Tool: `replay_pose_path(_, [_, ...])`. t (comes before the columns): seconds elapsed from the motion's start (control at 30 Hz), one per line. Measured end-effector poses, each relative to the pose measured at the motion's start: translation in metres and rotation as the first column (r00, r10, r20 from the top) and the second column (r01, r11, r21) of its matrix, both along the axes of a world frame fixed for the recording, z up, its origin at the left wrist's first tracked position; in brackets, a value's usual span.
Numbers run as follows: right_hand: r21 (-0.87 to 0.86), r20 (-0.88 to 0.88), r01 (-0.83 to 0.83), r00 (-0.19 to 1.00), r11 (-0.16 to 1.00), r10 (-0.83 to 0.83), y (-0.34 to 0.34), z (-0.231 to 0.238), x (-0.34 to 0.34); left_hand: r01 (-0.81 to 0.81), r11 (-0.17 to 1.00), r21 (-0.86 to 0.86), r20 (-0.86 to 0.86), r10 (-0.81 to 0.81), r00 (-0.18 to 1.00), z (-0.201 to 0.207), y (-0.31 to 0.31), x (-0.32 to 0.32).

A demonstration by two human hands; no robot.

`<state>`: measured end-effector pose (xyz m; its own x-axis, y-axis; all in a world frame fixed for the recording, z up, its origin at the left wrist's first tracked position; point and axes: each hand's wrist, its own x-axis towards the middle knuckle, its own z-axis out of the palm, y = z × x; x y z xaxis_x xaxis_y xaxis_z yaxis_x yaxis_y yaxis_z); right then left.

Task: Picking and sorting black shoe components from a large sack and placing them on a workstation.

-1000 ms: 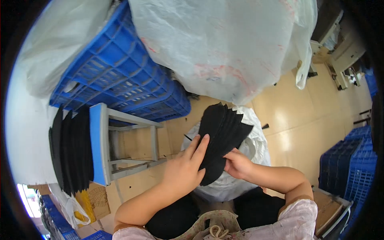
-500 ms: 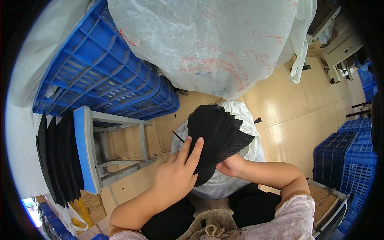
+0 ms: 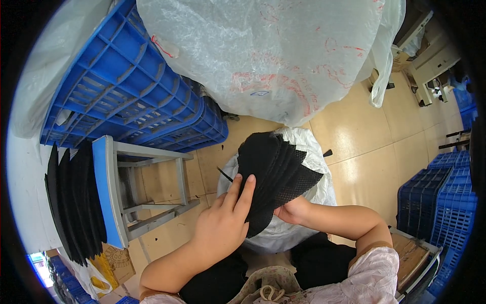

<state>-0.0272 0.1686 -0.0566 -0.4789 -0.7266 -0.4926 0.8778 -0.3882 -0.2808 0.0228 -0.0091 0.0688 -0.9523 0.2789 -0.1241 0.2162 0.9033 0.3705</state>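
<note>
Between my two hands is a fanned stack of black mesh fabric pieces (image 3: pixel 271 164), held over a white sack (image 3: pixel 321 187) in front of my lap. My left hand (image 3: pixel 225 213) grips the stack's left side, two fingers lying along the top piece and the thumb at its lower edge. From the right, my right hand (image 3: pixel 292 210) holds the lower edge, its fingers partly hidden beneath the layers. A thin dark strip (image 3: pixel 224 174) sticks out beside my left fingertips.
Tall blue crates (image 3: pixel 136 91) stand at the left behind a blue-topped stool (image 3: pixel 104 190) with black fabric pieces (image 3: pixel 76 202) next to it. A big translucent bag (image 3: pixel 263 50) bulges ahead. More blue crates (image 3: pixel 438 197) are stacked right, over a tiled floor (image 3: pixel 364 142).
Both hands keep their hold in nearly the same place. The lower layers of the black stack have spread slightly further apart at the right.
</note>
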Motion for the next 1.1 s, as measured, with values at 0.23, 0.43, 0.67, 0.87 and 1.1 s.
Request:
replay_pose_path(0.23, [0.064,-0.038,-0.063,0.997,0.996,0.066,-0.002,-0.016,0.003,-0.192,0.971,0.145,0.170,0.166,0.971,0.015,-0.017,-0.002])
replay_pose_path(0.43, [-0.014,-0.158,-0.218,0.964,0.976,0.213,0.007,-0.001,-0.002,-0.446,0.772,0.454,0.057,0.474,0.879,0.073,-0.095,0.022])
replay_pose_path(0.67, [0.029,-0.084,-0.250,0.964,0.968,0.251,0.010,-0.016,-0.001,-0.231,0.015,0.973,0.117,0.830,0.545,0.199,-0.213,0.112])
replay_pose_path(0.87, [0.020,-0.041,-0.279,0.959,0.960,0.279,0.012,-0.022,-0.002,-0.373,0.004,0.928,0.069,0.981,0.183,0.188,-0.391,0.234])
replay_pose_path(1.1, [0.158,-0.242,-0.024,0.968,0.987,0.063,0.025,-0.009,-0.053,-0.855,0.347,0.385,-0.272,0.928,0.254,0.174,-0.378,0.217])
